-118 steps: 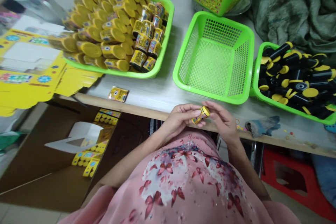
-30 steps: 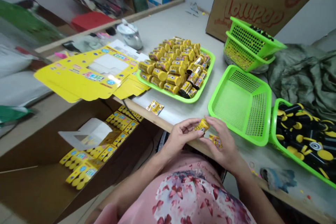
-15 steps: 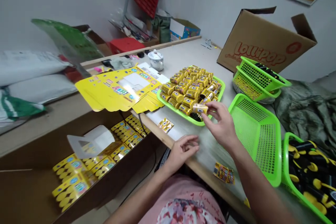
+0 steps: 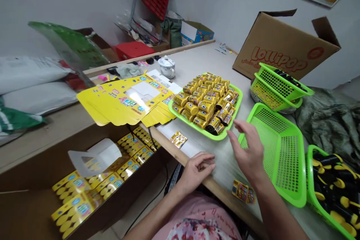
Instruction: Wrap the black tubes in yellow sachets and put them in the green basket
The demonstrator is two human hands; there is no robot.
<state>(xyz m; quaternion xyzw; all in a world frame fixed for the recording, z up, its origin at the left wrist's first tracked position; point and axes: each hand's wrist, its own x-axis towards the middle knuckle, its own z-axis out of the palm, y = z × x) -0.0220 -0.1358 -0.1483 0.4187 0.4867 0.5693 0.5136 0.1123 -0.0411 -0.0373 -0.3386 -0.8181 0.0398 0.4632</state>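
My right hand (image 4: 249, 146) is in the air just right of the front edge of a full green basket (image 4: 216, 137). Its thumb and fingers are apart, with nothing between them. Small yellow canisters (image 4: 206, 105) in printed wrappers lie heaped in that basket; a few near its front right show black ends. My left hand (image 4: 198, 168) rests at the table's wooden edge, fingers loosely curled, thumb apart, holding nothing I can see. Flat printed wrappers (image 4: 179, 140) lie above it, and another small stack of wrappers (image 4: 243, 191) lies below my right hand.
Right of my hand sits a bare green basket (image 4: 277, 150), beside a basket of black and yellow pieces (image 4: 334, 191). Stacked baskets (image 4: 278, 86) and a carton (image 4: 284, 45) stand behind. Yellow box blanks (image 4: 112, 101), a lidded cup (image 4: 167, 67) and a box of yellow packs (image 4: 92, 180) are leftward.
My right hand has let go of a canister at the front of the full basket and drawn back to the right. The canister now lies among the others. My left hand stays at the edge.
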